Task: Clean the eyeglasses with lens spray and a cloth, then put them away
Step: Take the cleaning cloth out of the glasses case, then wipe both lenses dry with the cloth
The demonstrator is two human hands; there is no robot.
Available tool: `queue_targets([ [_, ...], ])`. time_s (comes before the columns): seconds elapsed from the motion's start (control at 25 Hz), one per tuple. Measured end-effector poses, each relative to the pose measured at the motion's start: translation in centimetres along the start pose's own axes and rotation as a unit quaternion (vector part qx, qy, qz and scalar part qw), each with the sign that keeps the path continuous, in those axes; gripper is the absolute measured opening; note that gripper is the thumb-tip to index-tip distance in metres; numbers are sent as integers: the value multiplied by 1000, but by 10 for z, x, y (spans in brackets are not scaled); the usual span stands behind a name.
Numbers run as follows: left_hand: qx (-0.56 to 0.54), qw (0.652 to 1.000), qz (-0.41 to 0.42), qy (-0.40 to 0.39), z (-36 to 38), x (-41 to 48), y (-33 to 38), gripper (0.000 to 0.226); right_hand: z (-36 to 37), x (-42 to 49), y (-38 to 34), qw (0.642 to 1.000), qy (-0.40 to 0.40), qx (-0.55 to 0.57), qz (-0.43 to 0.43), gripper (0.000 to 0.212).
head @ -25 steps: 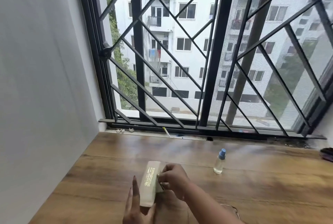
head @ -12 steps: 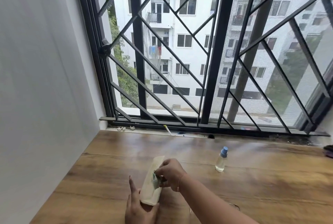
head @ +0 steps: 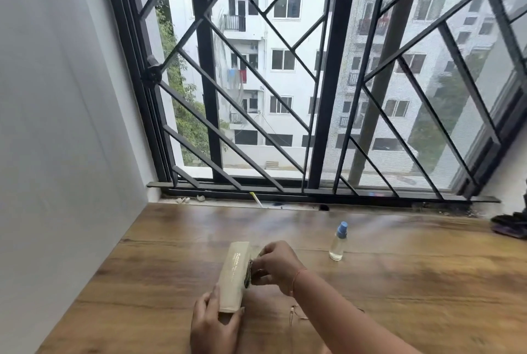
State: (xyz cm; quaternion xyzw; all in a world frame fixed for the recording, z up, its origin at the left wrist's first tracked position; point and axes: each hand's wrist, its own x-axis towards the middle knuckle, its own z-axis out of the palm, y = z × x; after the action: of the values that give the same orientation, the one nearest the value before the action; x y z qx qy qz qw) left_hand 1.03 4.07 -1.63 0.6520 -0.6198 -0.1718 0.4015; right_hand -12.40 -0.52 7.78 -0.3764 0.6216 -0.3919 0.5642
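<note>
A beige eyeglass case (head: 233,274) with gold print stands on edge on the wooden table (head: 399,282). My left hand (head: 214,325) holds its near end. My right hand (head: 278,266) pinches a dark patterned cloth (head: 247,275) at the case's open right side. The eyeglasses (head: 296,314) lie on the table under my right forearm, mostly hidden. A small clear lens spray bottle (head: 337,242) with a blue cap stands upright to the right of my hands.
A white wall (head: 57,154) borders the table on the left. The barred window (head: 313,97) rises along the far edge, with small bits of debris on its sill. A dark purple object (head: 510,225) lies at the far right.
My right hand has drawn the dark cloth partly out of the case, and the case has tipped up on its edge. The view has shifted slightly.
</note>
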Motion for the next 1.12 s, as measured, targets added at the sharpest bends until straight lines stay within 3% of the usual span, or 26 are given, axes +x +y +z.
queue_targets([
  [0.16, 10, 1000, 22, -17, 2, -2, -5, 81, -38, -32, 0, 999, 30, 35, -25, 28],
  [0.32, 15, 999, 27, 14, -3, -4, -2, 85, -83, -75, 16, 992, 75, 84, -51, 22],
  [0.48, -18, 996, 72, 51, -16, -17, 27, 74, -112, -113, 41, 984, 154, 78, -48, 19],
  [0.56, -120, 992, 43, -16, -20, -29, 56, 53, -119, -129, 52, 981, 170, 84, -47, 18],
  [0.6, -194, 977, 8, -90, -21, -38, 71, 45, -122, -136, 57, 980, 165, 101, -43, 18],
  [0.68, -301, 918, -52, -252, -23, -54, 99, 45, -123, -149, 63, 979, 142, 141, -31, 18],
  [0.8, -366, 840, -53, -397, -25, -69, 126, 30, -120, -162, 64, 979, 112, 171, -26, 19],
  [1.0, -375, 844, -121, -365, -19, -77, 137, 4, -116, -173, 62, 979, 109, 165, -41, 11],
  [1.12, -387, 827, -160, -375, -17, -75, 135, 22, -115, -174, 65, 982, 103, 150, -42, 20],
])
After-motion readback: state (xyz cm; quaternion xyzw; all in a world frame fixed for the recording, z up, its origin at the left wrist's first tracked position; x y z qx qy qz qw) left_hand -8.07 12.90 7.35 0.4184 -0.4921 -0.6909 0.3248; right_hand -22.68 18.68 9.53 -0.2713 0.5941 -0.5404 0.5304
